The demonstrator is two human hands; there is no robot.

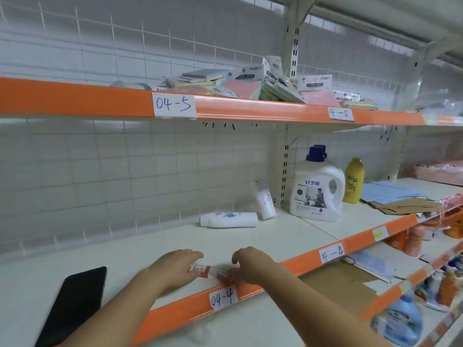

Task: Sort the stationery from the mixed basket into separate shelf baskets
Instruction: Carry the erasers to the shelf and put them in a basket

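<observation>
Our left hand (175, 267) and right hand (251, 265) each pinch 1 end of a small white-and-red stationery packet (209, 271), probably to square it near the white metal shelf's (275, 236) front edge.

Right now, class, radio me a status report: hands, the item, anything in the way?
Hands: left hand and right hand both grip small white-and-red packet. Packet at front edge of white shelf. To the left, flat black device, clear of them.

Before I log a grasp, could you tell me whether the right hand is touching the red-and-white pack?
Touching. The head view shows the right hand curled onto the red-and-white pack, with no gap between them.
</observation>
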